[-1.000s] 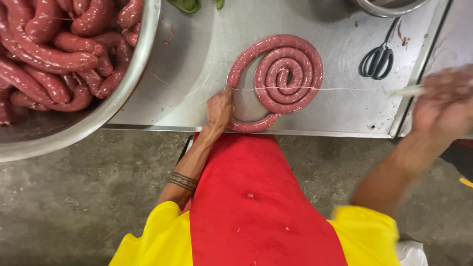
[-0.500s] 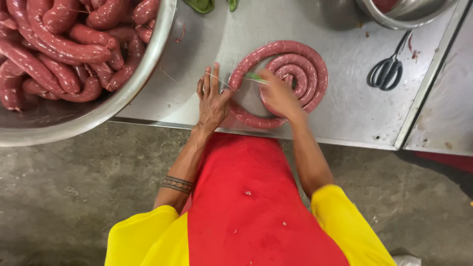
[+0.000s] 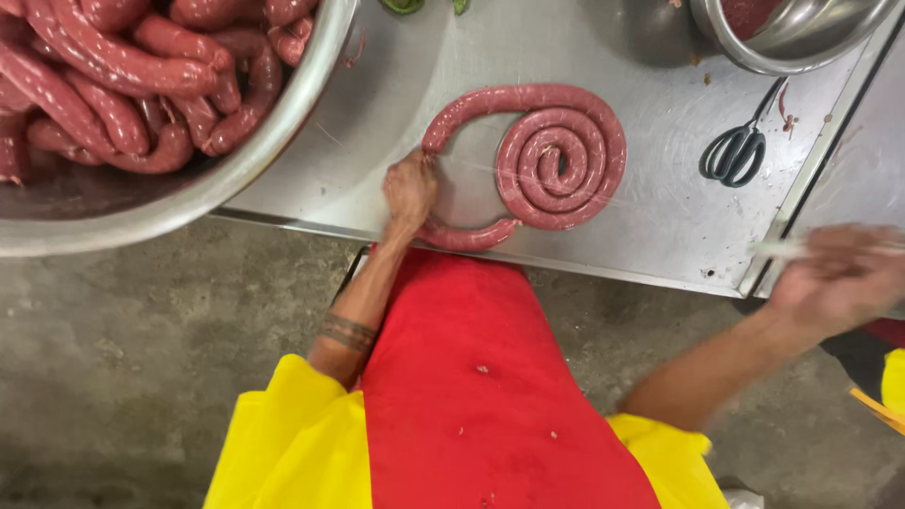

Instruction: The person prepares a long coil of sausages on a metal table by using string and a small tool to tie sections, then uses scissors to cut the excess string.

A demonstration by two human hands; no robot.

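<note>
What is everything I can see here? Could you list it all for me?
Coiled sausage: one, reddish pink, spiralled on the metal table, loose end at the front edge.
String: one thin pale line, stretched from the coil toward the right.
Scissors: one pair, black handles, right of the coil.
Large bowl: one, steel, left, full of sausage links, dark red.
Small bowl: one, steel, top right.
Table: one, steel.
Apron: one, red, over yellow sleeves.
Left hand: pressing the sausage end.
Right hand: blurred, far right, pulling the string.
</note>
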